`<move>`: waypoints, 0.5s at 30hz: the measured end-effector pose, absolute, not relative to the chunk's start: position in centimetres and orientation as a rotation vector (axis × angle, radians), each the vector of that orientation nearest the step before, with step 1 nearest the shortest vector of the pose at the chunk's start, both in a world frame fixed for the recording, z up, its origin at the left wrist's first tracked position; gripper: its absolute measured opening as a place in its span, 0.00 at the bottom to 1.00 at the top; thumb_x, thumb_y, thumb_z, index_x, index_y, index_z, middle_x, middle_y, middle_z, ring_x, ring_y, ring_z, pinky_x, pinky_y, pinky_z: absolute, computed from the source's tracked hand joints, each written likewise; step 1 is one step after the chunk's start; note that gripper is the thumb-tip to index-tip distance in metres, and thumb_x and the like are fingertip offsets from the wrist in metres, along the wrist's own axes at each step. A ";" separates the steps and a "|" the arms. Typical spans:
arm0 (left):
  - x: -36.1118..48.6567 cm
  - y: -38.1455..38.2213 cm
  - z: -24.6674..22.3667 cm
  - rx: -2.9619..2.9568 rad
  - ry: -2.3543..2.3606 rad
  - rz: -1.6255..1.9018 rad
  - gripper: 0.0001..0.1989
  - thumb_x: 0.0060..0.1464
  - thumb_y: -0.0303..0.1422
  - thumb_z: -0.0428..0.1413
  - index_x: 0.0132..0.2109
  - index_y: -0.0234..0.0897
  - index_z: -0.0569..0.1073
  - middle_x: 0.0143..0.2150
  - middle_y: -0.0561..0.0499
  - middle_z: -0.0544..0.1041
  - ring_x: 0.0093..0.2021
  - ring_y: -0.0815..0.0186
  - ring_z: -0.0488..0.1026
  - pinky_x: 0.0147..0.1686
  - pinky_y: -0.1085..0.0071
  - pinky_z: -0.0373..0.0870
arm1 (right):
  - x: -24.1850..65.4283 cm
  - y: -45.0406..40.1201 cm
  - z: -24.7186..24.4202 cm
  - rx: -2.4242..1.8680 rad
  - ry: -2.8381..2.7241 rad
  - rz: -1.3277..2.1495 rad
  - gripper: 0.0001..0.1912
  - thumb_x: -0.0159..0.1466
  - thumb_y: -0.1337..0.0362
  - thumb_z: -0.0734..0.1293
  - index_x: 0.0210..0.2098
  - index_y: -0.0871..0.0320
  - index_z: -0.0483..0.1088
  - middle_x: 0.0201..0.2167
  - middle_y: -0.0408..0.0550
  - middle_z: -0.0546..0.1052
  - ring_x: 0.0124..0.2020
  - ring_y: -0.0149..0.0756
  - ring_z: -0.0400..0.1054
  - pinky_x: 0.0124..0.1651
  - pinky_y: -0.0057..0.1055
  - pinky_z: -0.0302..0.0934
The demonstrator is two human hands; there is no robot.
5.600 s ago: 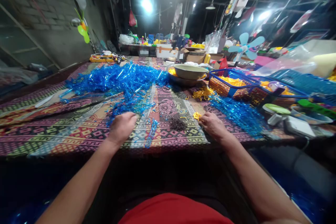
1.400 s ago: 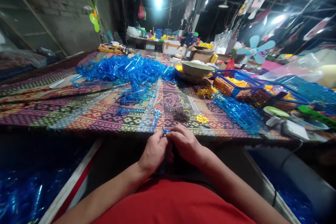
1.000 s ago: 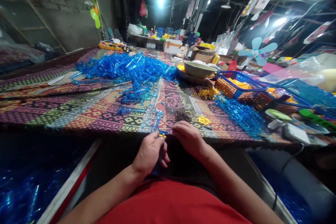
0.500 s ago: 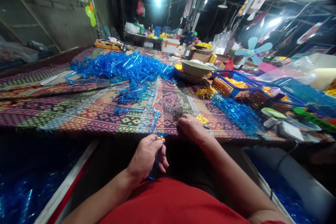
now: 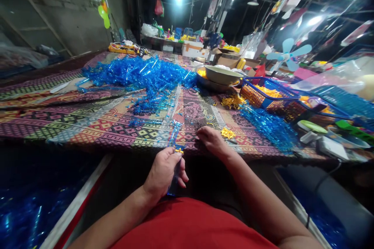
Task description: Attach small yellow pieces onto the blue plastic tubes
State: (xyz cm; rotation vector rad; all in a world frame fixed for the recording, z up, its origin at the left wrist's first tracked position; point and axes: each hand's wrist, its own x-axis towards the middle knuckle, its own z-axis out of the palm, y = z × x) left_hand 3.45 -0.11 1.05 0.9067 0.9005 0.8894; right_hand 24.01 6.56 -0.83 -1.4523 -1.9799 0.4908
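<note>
Pinching a blue plastic piece [image 5: 174, 184] topped by a small yellow part [image 5: 179, 151], our left hand [image 5: 163, 167] had its grip closed beside the near edge of the worktop [image 5: 111, 126]; our right hand [image 5: 212, 141] bunched at the dark pile [image 5: 200, 124], whether holding anything we couldn't tell; picking from it seemed the step in hand; the next move seemingly called for a fine pinch.

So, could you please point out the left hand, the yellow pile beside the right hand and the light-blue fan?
Left hand [image 5: 163, 168]: head view, its back.
Yellow pile [image 5: 228, 133]: head view, its middle.
Light-blue fan [image 5: 288, 56]: head view, hub.
</note>
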 end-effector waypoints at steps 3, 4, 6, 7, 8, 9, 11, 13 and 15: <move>3.5 0.0 1.2 0.939 0.926 0.898 0.08 0.53 0.35 0.48 0.29 0.35 0.62 0.22 0.56 0.67 0.16 0.70 0.68 0.11 0.75 0.65 | 23.1 5.2 -0.3 -1.235 -1.568 1.049 0.08 0.59 0.61 0.64 0.33 0.59 0.68 0.21 0.42 0.71 0.20 0.27 0.61 0.24 0.25 0.55; 3.6 0.0 1.3 0.960 0.937 0.899 0.09 0.53 0.35 0.48 0.28 0.35 0.62 0.22 0.56 0.67 0.16 0.70 0.68 0.11 0.75 0.65 | 22.7 4.6 -0.1 -1.165 -1.456 1.172 0.09 0.58 0.60 0.65 0.33 0.59 0.67 0.20 0.40 0.70 0.18 0.26 0.60 0.22 0.24 0.53; 3.7 0.0 1.3 1.018 0.957 0.902 0.09 0.54 0.35 0.47 0.28 0.35 0.62 0.21 0.56 0.67 0.16 0.70 0.68 0.11 0.75 0.66 | 21.9 3.5 0.3 -1.048 -1.307 1.318 0.10 0.57 0.59 0.67 0.33 0.59 0.68 0.18 0.40 0.70 0.17 0.25 0.58 0.20 0.23 0.52; 3.7 0.0 1.3 1.050 0.964 0.903 0.09 0.54 0.35 0.47 0.28 0.35 0.62 0.21 0.56 0.67 0.16 0.69 0.68 0.12 0.75 0.66 | 21.5 3.1 0.5 -1.007 -1.258 1.363 0.10 0.57 0.60 0.68 0.33 0.60 0.68 0.18 0.39 0.70 0.17 0.24 0.58 0.20 0.22 0.51; 3.7 0.0 1.2 1.081 0.971 0.903 0.09 0.54 0.36 0.46 0.29 0.35 0.62 0.21 0.56 0.67 0.17 0.69 0.69 0.12 0.75 0.66 | 21.1 2.7 0.6 -0.973 -1.220 1.398 0.09 0.56 0.60 0.68 0.32 0.60 0.68 0.17 0.39 0.70 0.16 0.24 0.58 0.19 0.22 0.51; 3.7 -0.1 1.2 1.110 0.976 0.903 0.10 0.54 0.36 0.46 0.29 0.36 0.62 0.21 0.56 0.67 0.17 0.69 0.69 0.12 0.75 0.67 | 20.8 2.3 0.7 -0.945 -1.191 1.427 0.09 0.56 0.61 0.69 0.32 0.60 0.68 0.17 0.39 0.69 0.16 0.24 0.58 0.19 0.22 0.51; 3.7 -0.2 1.2 1.162 0.991 0.902 0.09 0.54 0.37 0.46 0.30 0.36 0.62 0.21 0.56 0.67 0.17 0.69 0.69 0.12 0.75 0.67 | 20.3 1.8 0.9 -0.908 -1.152 1.478 0.08 0.55 0.62 0.70 0.31 0.60 0.69 0.16 0.39 0.69 0.16 0.24 0.59 0.18 0.21 0.50; 3.7 -0.3 1.3 1.201 1.014 0.902 0.09 0.54 0.36 0.46 0.30 0.36 0.62 0.21 0.56 0.67 0.17 0.70 0.68 0.12 0.76 0.66 | 20.0 1.5 1.1 -0.894 -1.148 1.509 0.08 0.55 0.63 0.70 0.31 0.60 0.69 0.17 0.40 0.70 0.16 0.24 0.60 0.18 0.22 0.51; 3.7 -0.4 1.5 1.226 1.032 0.902 0.09 0.54 0.36 0.46 0.31 0.36 0.62 0.21 0.57 0.66 0.16 0.70 0.68 0.11 0.77 0.66 | 19.9 1.3 1.2 -0.896 -1.175 1.506 0.08 0.54 0.63 0.70 0.31 0.61 0.70 0.19 0.41 0.71 0.17 0.25 0.61 0.19 0.22 0.53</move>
